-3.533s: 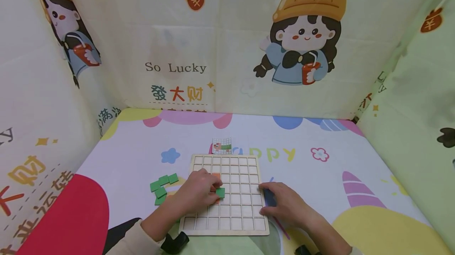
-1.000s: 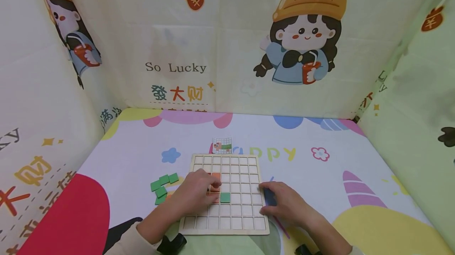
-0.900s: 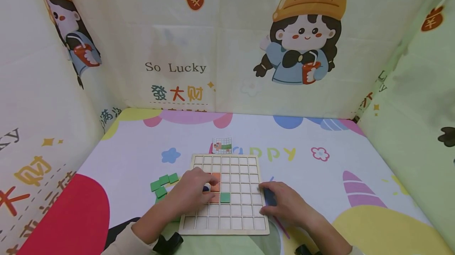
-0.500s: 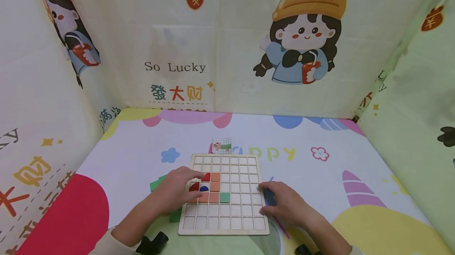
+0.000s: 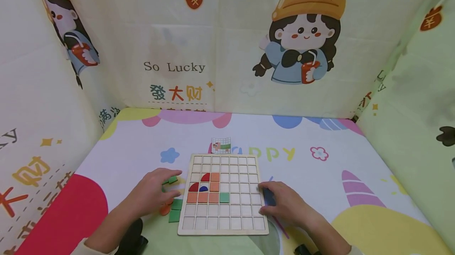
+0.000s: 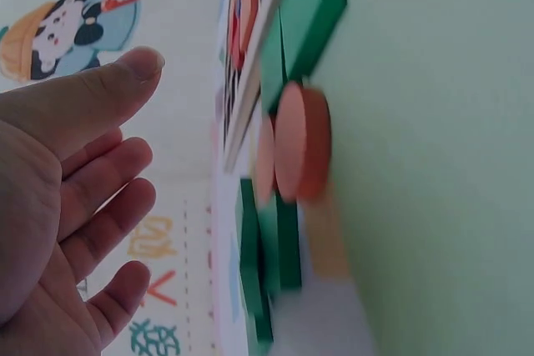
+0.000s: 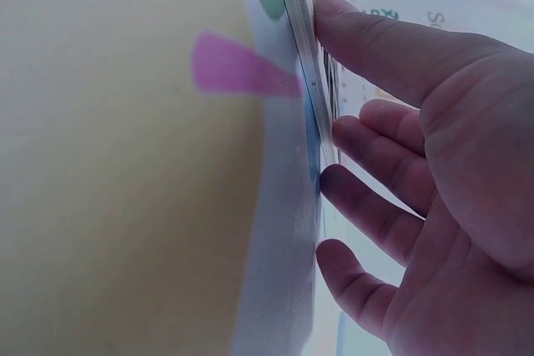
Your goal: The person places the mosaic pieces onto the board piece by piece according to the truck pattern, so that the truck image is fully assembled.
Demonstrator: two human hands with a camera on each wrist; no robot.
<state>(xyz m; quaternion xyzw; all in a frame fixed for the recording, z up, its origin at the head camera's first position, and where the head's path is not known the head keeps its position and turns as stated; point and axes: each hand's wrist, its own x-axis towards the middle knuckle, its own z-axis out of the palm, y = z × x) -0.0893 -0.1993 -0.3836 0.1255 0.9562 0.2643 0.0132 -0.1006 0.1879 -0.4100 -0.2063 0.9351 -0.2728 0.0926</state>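
Note:
In the head view a wooden grid board (image 5: 245,210) lies on the table. Orange square tiles (image 5: 215,186), two red curved tiles (image 5: 193,187), a tile with a blue half-circle (image 5: 203,188) and one green tile (image 5: 224,197) sit in its cells. My left hand (image 5: 151,192) hovers left of the board with relaxed, spread fingers and nothing between them. Below it are loose green tiles (image 5: 174,216) and round orange pieces (image 5: 165,209), partly hidden by the hand. My right hand (image 5: 284,203) rests its fingertips and thumb against the board's right edge.
A small printed grid card (image 5: 221,145) with a coloured pattern stands just behind the board. The table is covered by a colourful printed cloth (image 5: 302,172). Printed fabric walls (image 5: 234,49) enclose its back and sides.
My left hand set a green tile into a cell, let go, and drew back left off the board, uncovering the red, blue and orange tiles. The right hand stays at the edge.

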